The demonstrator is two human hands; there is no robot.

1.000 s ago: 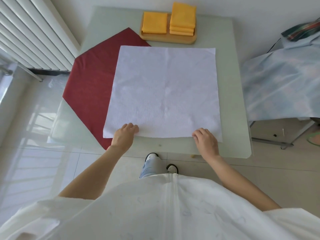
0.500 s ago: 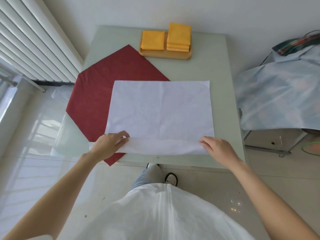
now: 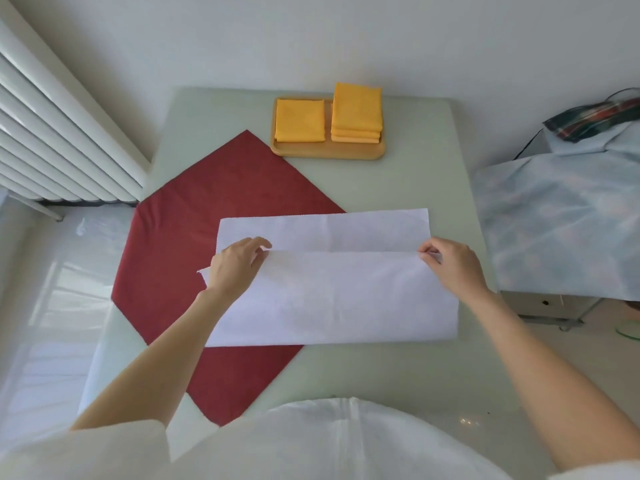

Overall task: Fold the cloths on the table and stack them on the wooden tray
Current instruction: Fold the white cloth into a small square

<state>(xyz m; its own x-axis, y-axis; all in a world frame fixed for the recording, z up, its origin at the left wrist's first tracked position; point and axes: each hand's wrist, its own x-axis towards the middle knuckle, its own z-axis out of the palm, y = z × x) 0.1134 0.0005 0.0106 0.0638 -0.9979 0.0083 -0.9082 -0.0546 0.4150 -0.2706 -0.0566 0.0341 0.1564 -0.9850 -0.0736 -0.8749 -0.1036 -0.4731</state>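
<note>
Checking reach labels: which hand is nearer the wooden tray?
Right. The right hand lies below and slightly right of the wooden tray; the left hand sits further off, down-left.

You can't see all of the red cloth (image 3: 180, 258): the white cloth (image 3: 329, 299) lies over its middle, and your left arm and shirt cover its near corner. Your left hand (image 3: 235, 266) hides the white cloth's left corner, and your right hand (image 3: 453, 266) hides the other. The radiator (image 3: 52, 133) runs off the left edge. The covered thing (image 3: 561, 223) runs off the right edge.
</note>
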